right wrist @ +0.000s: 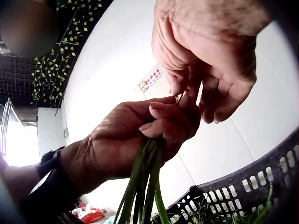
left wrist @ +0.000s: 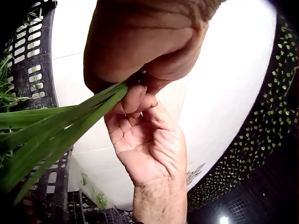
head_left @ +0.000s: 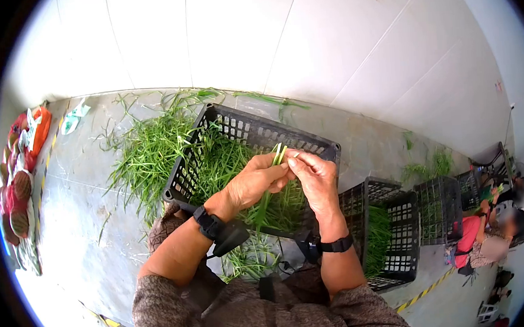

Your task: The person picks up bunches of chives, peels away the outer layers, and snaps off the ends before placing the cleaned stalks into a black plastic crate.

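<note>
Above a black crate [head_left: 296, 134] holding loose green leaves, the left hand [head_left: 257, 179] grips a small bunch of long leaves [head_left: 263, 210], whose pale stem ends stick up past its fingers. The right hand [head_left: 315, 181] meets it at those pale ends, thumb and forefinger pinching there. In the left wrist view the leaves [left wrist: 70, 123] fan out from under the left hand [left wrist: 145, 42], with the right palm [left wrist: 152, 144] beyond. From the right wrist view, the leaves [right wrist: 145, 182] hang below the left hand [right wrist: 135, 126], and the right hand [right wrist: 205, 60] touches the stem tips.
A heap of leaves [head_left: 147, 146] lies on the floor left of the crate. More black crates [head_left: 404, 233] stand at the right, one with greens. Red and orange bags [head_left: 41, 132] lie far left. A white wall [head_left: 236, 33] rises ahead; a seated person [head_left: 488, 239] is far right.
</note>
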`<state>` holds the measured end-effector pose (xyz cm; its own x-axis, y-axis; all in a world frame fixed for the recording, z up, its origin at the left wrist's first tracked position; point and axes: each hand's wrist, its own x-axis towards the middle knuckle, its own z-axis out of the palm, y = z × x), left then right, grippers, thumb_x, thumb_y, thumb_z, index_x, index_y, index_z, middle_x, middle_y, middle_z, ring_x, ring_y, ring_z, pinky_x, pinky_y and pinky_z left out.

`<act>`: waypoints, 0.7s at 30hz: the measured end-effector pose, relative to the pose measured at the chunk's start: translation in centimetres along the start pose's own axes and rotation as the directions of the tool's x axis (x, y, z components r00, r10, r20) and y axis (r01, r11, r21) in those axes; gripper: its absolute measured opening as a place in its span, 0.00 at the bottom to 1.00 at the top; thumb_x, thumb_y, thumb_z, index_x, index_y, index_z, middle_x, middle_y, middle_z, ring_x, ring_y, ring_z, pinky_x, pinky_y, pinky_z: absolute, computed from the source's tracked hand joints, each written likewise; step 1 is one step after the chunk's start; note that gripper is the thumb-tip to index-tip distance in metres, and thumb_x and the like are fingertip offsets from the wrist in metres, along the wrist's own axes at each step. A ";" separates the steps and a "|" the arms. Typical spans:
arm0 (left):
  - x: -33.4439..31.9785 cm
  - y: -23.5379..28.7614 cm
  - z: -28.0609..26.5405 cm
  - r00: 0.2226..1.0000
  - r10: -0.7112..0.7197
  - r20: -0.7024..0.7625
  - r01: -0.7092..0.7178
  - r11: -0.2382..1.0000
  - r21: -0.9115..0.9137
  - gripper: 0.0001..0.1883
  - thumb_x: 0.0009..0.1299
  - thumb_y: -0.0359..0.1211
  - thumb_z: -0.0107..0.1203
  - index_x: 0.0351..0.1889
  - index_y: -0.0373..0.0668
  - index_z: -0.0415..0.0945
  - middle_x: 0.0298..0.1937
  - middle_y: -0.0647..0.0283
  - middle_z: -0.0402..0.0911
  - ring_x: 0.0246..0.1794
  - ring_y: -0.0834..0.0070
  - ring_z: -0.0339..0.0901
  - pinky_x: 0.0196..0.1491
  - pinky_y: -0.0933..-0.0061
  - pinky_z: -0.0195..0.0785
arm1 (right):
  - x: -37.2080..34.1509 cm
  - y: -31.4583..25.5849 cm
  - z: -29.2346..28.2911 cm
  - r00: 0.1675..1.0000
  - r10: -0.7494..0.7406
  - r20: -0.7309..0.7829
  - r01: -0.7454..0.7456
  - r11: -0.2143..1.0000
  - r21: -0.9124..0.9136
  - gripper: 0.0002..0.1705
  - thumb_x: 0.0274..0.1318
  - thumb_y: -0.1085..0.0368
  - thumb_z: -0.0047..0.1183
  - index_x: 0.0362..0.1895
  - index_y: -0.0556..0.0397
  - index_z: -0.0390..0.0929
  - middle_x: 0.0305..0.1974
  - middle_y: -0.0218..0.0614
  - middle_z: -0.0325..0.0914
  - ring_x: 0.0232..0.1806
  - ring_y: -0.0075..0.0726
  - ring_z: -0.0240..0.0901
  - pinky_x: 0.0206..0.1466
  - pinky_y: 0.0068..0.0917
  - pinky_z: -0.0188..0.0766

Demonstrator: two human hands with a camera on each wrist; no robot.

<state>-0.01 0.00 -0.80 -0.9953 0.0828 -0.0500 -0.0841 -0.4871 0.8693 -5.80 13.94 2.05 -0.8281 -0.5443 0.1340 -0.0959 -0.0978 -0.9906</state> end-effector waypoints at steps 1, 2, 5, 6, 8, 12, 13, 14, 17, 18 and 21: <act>0.1 -0.2 0.0 1.000 -0.008 0.018 0.008 1.000 0.011 0.09 0.73 0.32 0.45 0.42 0.39 0.74 0.32 0.68 0.75 0.27 0.86 0.65 0.28 0.82 0.55 | -0.2 -0.4 0.1 1.000 0.017 0.006 -0.017 1.000 0.012 0.14 0.60 0.72 0.52 0.46 0.69 0.76 0.29 0.35 0.78 0.25 0.23 0.73 0.29 0.20 0.72; 0.1 -0.3 -0.1 0.999 -0.033 0.026 0.032 0.999 0.016 0.09 0.73 0.32 0.45 0.41 0.38 0.74 0.32 0.67 0.75 0.27 0.85 0.66 0.28 0.81 0.56 | -0.1 0.2 -0.2 1.000 -0.010 0.005 0.010 1.000 -0.008 0.14 0.60 0.72 0.51 0.47 0.70 0.75 0.29 0.38 0.79 0.21 0.25 0.74 0.25 0.21 0.73; 0.0 -0.3 0.0 0.994 -0.088 0.060 0.086 0.996 0.022 0.09 0.73 0.32 0.45 0.41 0.37 0.74 0.32 0.64 0.76 0.27 0.83 0.67 0.28 0.80 0.57 | 0.0 0.2 -0.6 0.998 0.050 0.038 -0.050 0.999 0.011 0.14 0.60 0.71 0.51 0.48 0.70 0.75 0.28 0.39 0.78 0.20 0.25 0.74 0.23 0.21 0.73; 0.0 -0.2 0.0 0.992 -0.095 0.082 0.094 0.995 0.017 0.10 0.73 0.32 0.44 0.40 0.36 0.74 0.32 0.63 0.77 0.27 0.81 0.68 0.29 0.79 0.58 | -0.1 0.1 -0.6 0.995 0.091 0.050 -0.094 0.994 0.062 0.14 0.60 0.71 0.52 0.47 0.69 0.76 0.27 0.37 0.78 0.19 0.23 0.72 0.21 0.20 0.70; -0.1 0.0 0.2 0.986 -0.116 0.118 0.117 0.993 0.000 0.11 0.73 0.32 0.44 0.41 0.34 0.73 0.33 0.60 0.77 0.29 0.78 0.71 0.30 0.77 0.61 | -0.3 -0.4 -0.6 0.982 0.168 0.083 -0.179 0.971 0.160 0.14 0.59 0.69 0.53 0.46 0.66 0.78 0.27 0.34 0.78 0.17 0.19 0.68 0.18 0.18 0.64; -0.2 0.4 0.5 0.963 -0.197 0.186 0.211 0.976 -0.056 0.13 0.73 0.34 0.43 0.43 0.32 0.73 0.36 0.54 0.79 0.34 0.71 0.77 0.37 0.72 0.69 | -0.4 -1.2 -0.7 0.965 0.249 0.079 -0.259 0.948 0.184 0.14 0.59 0.69 0.53 0.46 0.67 0.78 0.22 0.33 0.75 0.12 0.19 0.63 0.13 0.18 0.59; -0.2 0.5 0.5 0.953 -0.222 0.204 0.242 0.967 -0.076 0.14 0.73 0.34 0.43 0.43 0.31 0.73 0.37 0.53 0.79 0.35 0.69 0.78 0.39 0.71 0.71 | -0.4 -1.4 -0.8 0.965 0.250 0.079 -0.260 0.947 0.187 0.14 0.59 0.69 0.53 0.46 0.67 0.78 0.21 0.33 0.75 0.12 0.18 0.62 0.13 0.18 0.59; -0.2 0.4 0.6 0.952 -0.230 0.201 0.252 0.963 -0.092 0.15 0.73 0.35 0.43 0.44 0.31 0.73 0.38 0.53 0.79 0.35 0.68 0.78 0.39 0.70 0.71 | -0.4 -1.5 -1.0 0.965 0.251 0.079 -0.262 0.946 0.191 0.14 0.59 0.69 0.53 0.46 0.67 0.78 0.21 0.32 0.75 0.11 0.18 0.62 0.13 0.17 0.58; -0.2 0.3 0.6 0.942 -0.246 0.229 0.277 0.954 -0.114 0.16 0.73 0.37 0.44 0.45 0.30 0.73 0.40 0.52 0.79 0.34 0.67 0.79 0.40 0.69 0.72 | 0.0 -0.5 -1.3 0.978 0.200 0.053 -0.205 0.973 0.110 0.13 0.59 0.70 0.52 0.45 0.66 0.79 0.20 0.31 0.74 0.11 0.18 0.61 0.14 0.17 0.58; -0.1 0.3 0.3 0.933 -0.248 0.262 0.282 0.954 -0.104 0.17 0.73 0.37 0.45 0.45 0.30 0.73 0.40 0.52 0.79 0.33 0.68 0.79 0.40 0.69 0.72 | -0.2 -1.3 -1.2 0.967 0.244 0.074 -0.251 0.964 0.091 0.13 0.60 0.69 0.52 0.44 0.66 0.79 0.19 0.30 0.74 0.12 0.18 0.62 0.14 0.18 0.58; -0.1 0.4 0.3 0.927 -0.217 0.304 0.259 0.961 -0.103 0.19 0.72 0.41 0.46 0.43 0.32 0.74 0.38 0.53 0.79 0.27 0.72 0.76 0.33 0.73 0.68 | -0.1 -0.9 -1.5 0.960 0.247 0.132 -0.255 0.966 0.042 0.14 0.61 0.66 0.51 0.44 0.64 0.80 0.19 0.30 0.73 0.12 0.18 0.63 0.14 0.18 0.58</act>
<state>0.06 0.07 -0.32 -0.8904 0.4471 -0.0855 -0.3431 -0.5357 0.7716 -6.49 15.33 2.92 -0.7454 -0.6570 -0.1125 0.1412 0.0094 -0.9899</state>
